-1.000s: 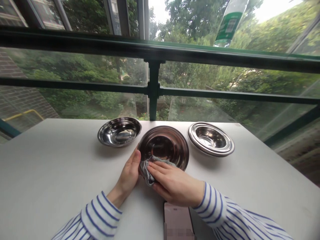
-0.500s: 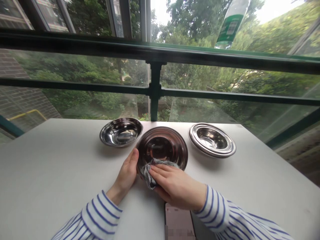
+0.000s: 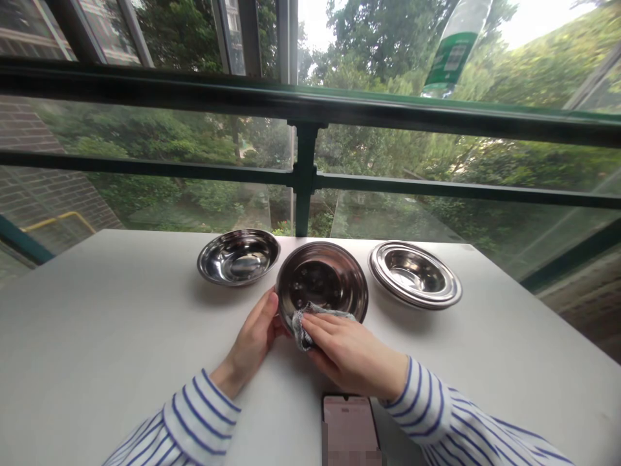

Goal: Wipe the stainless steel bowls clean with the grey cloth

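Note:
A shiny steel bowl is tilted toward me over the middle of the table. My left hand grips its left rim, thumb on the outside edge and the other fingers partly hidden beneath. With my right hand I press a crumpled grey-and-white cloth against the near inside wall of the bowl. Part of the cloth is covered by my fingers. To the left stands another steel bowl. On the right, a small stack of steel bowls rests on the table.
A phone lies on the white table by the near edge, just below my right wrist. Behind the table runs a dark green railing with glass panels. A bottle with a green label stands on the rail.
The held bowl has shifted slightly right and up and is tilted a little more toward me. Both hands and the cloth have moved with it. The view has also shifted slightly.

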The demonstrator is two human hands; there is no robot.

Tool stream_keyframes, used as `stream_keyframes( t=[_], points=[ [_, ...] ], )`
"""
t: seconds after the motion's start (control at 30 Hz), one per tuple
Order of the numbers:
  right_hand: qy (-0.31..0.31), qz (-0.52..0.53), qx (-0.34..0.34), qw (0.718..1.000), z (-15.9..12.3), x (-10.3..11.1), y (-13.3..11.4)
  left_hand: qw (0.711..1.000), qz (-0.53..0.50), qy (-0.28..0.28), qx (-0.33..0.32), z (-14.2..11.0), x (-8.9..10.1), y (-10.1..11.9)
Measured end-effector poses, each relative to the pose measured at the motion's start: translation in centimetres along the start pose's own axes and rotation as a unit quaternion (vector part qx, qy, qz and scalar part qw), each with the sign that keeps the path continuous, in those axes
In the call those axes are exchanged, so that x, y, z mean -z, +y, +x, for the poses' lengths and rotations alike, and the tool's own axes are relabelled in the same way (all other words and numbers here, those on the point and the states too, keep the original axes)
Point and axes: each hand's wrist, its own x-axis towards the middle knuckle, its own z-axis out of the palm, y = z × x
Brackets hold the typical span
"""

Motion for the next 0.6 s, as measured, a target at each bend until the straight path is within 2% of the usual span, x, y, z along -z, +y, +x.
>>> stream_keyframes(
  t=[0.23,0.33,0.5,0.6],
  points=[
    [0.047,0.050,-0.003,0.998,0.3,-0.8,-0.3,0.997,-0.033,-0.042,0.048,-0.3,-0.2,-0.3],
    [0.031,0.041,0.008,0.999,0.2,-0.5,-0.5,0.998,-0.037,-0.036,0.039,-0.2,0.1,-0.5],
    [-0.041,0.013,0.005,0.999,-0.5,1.5,-0.2,0.999,-0.017,-0.019,0.038,0.0,0.4,-0.6],
    [-0.028,0.010,0.004,1.000,-0.2,1.0,-0.3,0.998,-0.010,-0.029,0.047,0.0,0.3,-0.6]
  ],
)
